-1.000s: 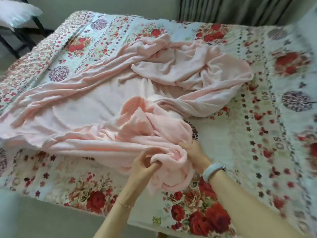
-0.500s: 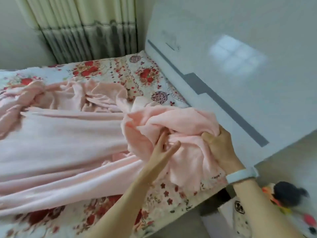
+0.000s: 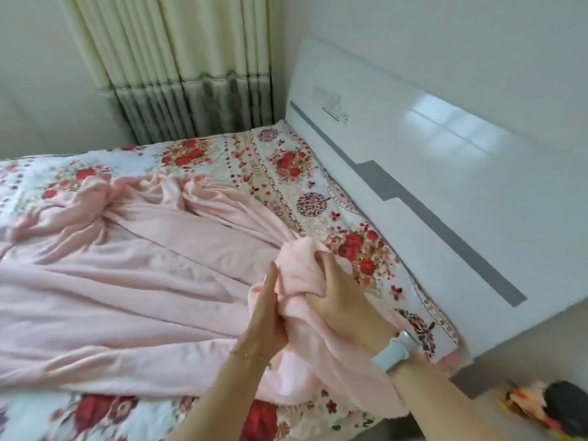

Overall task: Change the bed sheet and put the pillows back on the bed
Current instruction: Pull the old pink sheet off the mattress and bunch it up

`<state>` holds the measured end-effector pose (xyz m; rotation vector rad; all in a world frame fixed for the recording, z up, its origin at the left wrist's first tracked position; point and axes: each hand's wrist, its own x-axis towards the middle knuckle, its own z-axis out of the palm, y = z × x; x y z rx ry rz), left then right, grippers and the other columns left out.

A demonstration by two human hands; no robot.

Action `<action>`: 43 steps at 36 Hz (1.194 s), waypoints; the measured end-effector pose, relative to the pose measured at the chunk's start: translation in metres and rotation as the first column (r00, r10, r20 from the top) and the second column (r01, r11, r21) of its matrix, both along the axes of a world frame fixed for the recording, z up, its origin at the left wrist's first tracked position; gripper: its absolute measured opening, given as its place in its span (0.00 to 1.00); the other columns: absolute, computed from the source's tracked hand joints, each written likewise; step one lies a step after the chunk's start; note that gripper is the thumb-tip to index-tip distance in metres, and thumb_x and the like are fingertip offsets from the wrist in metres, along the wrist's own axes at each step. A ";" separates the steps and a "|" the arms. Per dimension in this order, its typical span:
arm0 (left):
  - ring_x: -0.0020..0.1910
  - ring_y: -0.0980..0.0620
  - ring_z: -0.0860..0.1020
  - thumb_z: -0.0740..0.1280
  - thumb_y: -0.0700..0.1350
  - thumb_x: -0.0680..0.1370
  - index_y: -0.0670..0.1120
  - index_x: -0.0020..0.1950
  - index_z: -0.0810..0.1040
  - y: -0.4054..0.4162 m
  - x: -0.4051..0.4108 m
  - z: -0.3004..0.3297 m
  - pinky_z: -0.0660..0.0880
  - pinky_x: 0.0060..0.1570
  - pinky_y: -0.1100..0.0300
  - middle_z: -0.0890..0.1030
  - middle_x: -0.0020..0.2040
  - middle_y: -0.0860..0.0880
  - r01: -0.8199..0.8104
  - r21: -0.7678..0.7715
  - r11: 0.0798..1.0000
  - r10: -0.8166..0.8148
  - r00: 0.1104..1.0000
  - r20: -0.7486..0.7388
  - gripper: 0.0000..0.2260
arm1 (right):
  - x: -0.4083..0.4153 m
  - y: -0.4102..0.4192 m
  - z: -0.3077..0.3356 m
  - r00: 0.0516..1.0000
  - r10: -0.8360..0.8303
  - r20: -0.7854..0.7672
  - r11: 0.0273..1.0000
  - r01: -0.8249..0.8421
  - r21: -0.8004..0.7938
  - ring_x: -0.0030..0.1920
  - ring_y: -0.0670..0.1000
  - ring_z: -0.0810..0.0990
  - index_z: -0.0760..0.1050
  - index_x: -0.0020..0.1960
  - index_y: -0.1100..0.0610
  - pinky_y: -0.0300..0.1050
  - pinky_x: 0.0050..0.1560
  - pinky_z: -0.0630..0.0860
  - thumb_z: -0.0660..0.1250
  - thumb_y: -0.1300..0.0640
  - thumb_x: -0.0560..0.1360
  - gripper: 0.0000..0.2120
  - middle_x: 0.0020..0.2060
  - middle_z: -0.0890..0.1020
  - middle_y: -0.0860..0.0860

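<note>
1. The right hand [image 3: 337,294] clamps a bunched corner of the pink sheet [image 3: 127,281]. The left hand [image 3: 265,323] lies against the bunch, its grip hidden.
2. The sheet looks soft, light and limp, so it is best held by gathered edges.
3. It sprawls across the floral bed [image 3: 286,160], beside the headboard [image 3: 445,186].

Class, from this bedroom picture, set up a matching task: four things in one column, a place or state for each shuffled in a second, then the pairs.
1 plush pink sheet
2 glossy white headboard
3 pleated pale-green curtain
4 light blue wristband

A bears a grey stripe
B gripped by the right hand
C hangs beyond the floral-covered bed
D worn on the right wrist

Pairs: 1-B, 2-A, 3-C, 4-D
</note>
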<state>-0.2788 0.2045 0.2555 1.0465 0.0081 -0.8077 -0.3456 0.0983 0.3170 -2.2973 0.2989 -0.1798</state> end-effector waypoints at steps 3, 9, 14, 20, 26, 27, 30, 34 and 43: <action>0.56 0.44 0.79 0.61 0.57 0.76 0.41 0.61 0.77 0.053 0.035 0.016 0.76 0.56 0.51 0.81 0.55 0.38 -0.079 -0.011 0.997 0.079 0.993 0.084 0.23 | 0.048 0.047 0.008 0.990 0.130 0.050 0.989 -0.126 -0.080 0.54 0.48 0.75 0.67 0.64 0.53 0.35 0.51 0.67 0.70 0.49 0.70 0.25 0.54 0.76 0.48; 0.48 0.46 0.82 0.67 0.51 0.73 0.41 0.58 0.79 0.152 0.121 0.074 0.80 0.43 0.58 0.83 0.50 0.41 -0.392 0.007 0.920 0.363 0.859 0.360 0.18 | 0.145 0.139 0.043 0.921 0.226 0.318 0.974 -0.202 -0.107 0.67 0.50 0.69 0.60 0.72 0.51 0.50 0.67 0.65 0.61 0.39 0.67 0.37 0.67 0.70 0.50; 0.45 0.47 0.81 0.65 0.48 0.78 0.38 0.61 0.76 0.230 0.199 0.073 0.78 0.47 0.53 0.82 0.47 0.43 -0.619 0.073 0.782 0.520 0.713 0.470 0.16 | 0.224 0.169 0.032 0.892 0.348 0.287 0.926 -0.279 -0.254 0.72 0.52 0.61 0.50 0.77 0.53 0.48 0.73 0.55 0.61 0.35 0.71 0.42 0.73 0.63 0.52; 0.51 0.57 0.72 0.64 0.48 0.79 0.45 0.59 0.72 0.292 0.199 -0.027 0.65 0.54 0.55 0.75 0.50 0.54 -0.658 0.378 0.651 0.561 0.753 0.344 0.11 | 0.253 0.165 -0.082 0.943 0.304 -0.131 0.951 -0.308 -0.012 0.73 0.54 0.59 0.50 0.76 0.54 0.54 0.72 0.58 0.59 0.43 0.76 0.34 0.74 0.59 0.53; 0.67 0.44 0.67 0.70 0.51 0.73 0.40 0.71 0.64 0.312 0.162 -0.139 0.65 0.61 0.53 0.68 0.68 0.44 -0.549 0.635 0.544 0.616 0.775 0.143 0.31 | 0.232 0.139 -0.187 0.915 0.108 -0.390 0.994 -0.095 0.051 0.70 0.57 0.65 0.55 0.75 0.55 0.55 0.69 0.64 0.58 0.50 0.79 0.27 0.71 0.65 0.55; 0.65 0.44 0.70 0.71 0.54 0.69 0.40 0.69 0.67 0.314 0.157 -0.157 0.68 0.60 0.53 0.70 0.66 0.43 -0.537 0.644 0.545 0.630 0.769 0.107 0.33 | 0.229 0.135 -0.203 0.903 0.063 -0.425 0.996 -0.031 0.082 0.69 0.56 0.66 0.56 0.75 0.56 0.54 0.69 0.64 0.57 0.50 0.79 0.27 0.71 0.66 0.55; 0.62 0.44 0.73 0.74 0.59 0.64 0.41 0.70 0.67 0.319 0.140 -0.212 0.71 0.62 0.47 0.72 0.67 0.43 -0.501 0.682 0.533 0.685 0.728 -0.001 0.40 | 0.229 0.119 -0.242 0.901 -0.057 -0.430 0.986 0.120 0.119 0.64 0.53 0.70 0.61 0.72 0.60 0.47 0.64 0.66 0.58 0.54 0.79 0.23 0.66 0.71 0.52; 0.66 0.43 0.69 0.73 0.60 0.67 0.38 0.74 0.59 0.310 0.120 -0.266 0.70 0.59 0.49 0.66 0.71 0.41 -0.382 0.788 0.483 0.775 0.605 -0.181 0.45 | 0.243 0.098 -0.289 0.879 -0.174 -0.444 0.962 0.247 0.112 0.73 0.57 0.59 0.50 0.76 0.61 0.52 0.72 0.59 0.58 0.52 0.79 0.31 0.75 0.58 0.56; 0.63 0.50 0.72 0.72 0.59 0.70 0.43 0.74 0.60 0.252 0.133 -0.304 0.71 0.61 0.54 0.70 0.69 0.48 -0.583 0.698 0.416 0.853 0.517 -0.075 0.39 | 0.293 0.056 -0.341 0.752 -0.431 -0.499 0.823 0.555 0.125 0.75 0.56 0.54 0.39 0.76 0.60 0.48 0.72 0.54 0.56 0.46 0.80 0.36 0.76 0.50 0.56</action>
